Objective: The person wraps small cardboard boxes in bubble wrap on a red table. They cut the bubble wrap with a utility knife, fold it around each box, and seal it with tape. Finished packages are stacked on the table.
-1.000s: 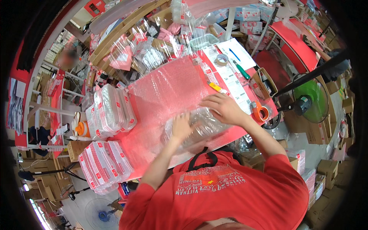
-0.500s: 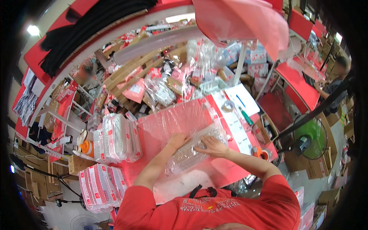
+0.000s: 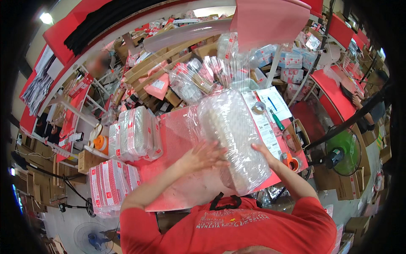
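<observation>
A long parcel wrapped in clear bubble wrap (image 3: 237, 135) lies slantwise on the red table in front of me. My left hand (image 3: 206, 155) is open at its left side, fingers stretched out and spread toward the wrap. I cannot tell whether the fingertips touch it. At the parcel's right edge is my right hand (image 3: 264, 155), its thumb on the wrap and its other fingers mostly hidden; it appears to hold that edge. Loose clear film (image 3: 192, 120) shows at the parcel's far left.
Wrapped parcels (image 3: 137, 133) are stacked on the table's left, with more (image 3: 112, 186) below them. To the right lie paper sheets (image 3: 272, 106), a tape roll (image 3: 258, 108), a green-handled tool (image 3: 278, 122) and an orange tape dispenser (image 3: 289, 162). A green fan (image 3: 342, 150) stands beyond.
The parcel was low and flat under both hands; it now stands higher and larger in view, turned more lengthwise. My left hand has come off its top, and my right hand has moved to its right edge.
</observation>
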`<action>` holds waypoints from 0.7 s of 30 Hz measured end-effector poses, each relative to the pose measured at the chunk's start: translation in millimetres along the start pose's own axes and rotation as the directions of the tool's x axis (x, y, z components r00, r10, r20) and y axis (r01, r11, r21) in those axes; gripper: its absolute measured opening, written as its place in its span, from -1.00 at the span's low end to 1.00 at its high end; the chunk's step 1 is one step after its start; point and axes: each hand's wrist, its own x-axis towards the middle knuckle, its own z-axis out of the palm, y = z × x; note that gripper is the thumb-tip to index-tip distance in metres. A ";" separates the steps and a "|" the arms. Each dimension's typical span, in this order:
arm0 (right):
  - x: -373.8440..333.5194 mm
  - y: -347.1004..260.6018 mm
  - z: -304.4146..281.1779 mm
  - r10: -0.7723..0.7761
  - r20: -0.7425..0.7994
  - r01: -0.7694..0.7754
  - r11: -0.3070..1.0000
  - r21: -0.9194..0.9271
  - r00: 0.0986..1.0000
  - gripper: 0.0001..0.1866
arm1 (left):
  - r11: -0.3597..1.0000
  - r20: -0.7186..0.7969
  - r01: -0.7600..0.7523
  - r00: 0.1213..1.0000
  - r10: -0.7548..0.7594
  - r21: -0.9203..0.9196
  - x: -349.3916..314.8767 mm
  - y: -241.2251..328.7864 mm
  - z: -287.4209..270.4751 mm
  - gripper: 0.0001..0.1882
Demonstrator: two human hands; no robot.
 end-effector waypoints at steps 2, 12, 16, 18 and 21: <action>-23.0 9.5 22.7 -0.015 0.055 0.014 1.000 0.009 0.998 -0.18 | 0.985 -0.179 -0.127 0.973 0.147 0.117 21.6 -15.6 19.4 -0.02; -60.1 -0.4 -15.1 -0.064 0.045 0.075 0.944 -0.321 0.997 -0.29 | -0.101 0.437 0.557 0.513 -0.739 -0.824 0.7 71.1 53.5 -0.12; -53.9 17.2 -39.7 -0.523 0.407 0.175 -0.437 -0.882 0.749 -0.15 | -0.873 0.864 0.189 0.343 -0.370 -0.449 -12.0 71.8 74.6 0.04; -33.7 18.8 -38.0 -0.292 0.747 0.303 -0.780 -0.548 0.597 -0.08 | -0.949 0.940 0.246 0.322 -0.113 -0.198 -9.3 60.1 63.0 0.13; 7.1 12.9 -26.3 -0.337 0.826 0.596 -0.574 -0.561 0.453 0.04 | -0.924 0.921 0.347 0.389 -0.015 -0.161 2.1 48.3 26.1 0.22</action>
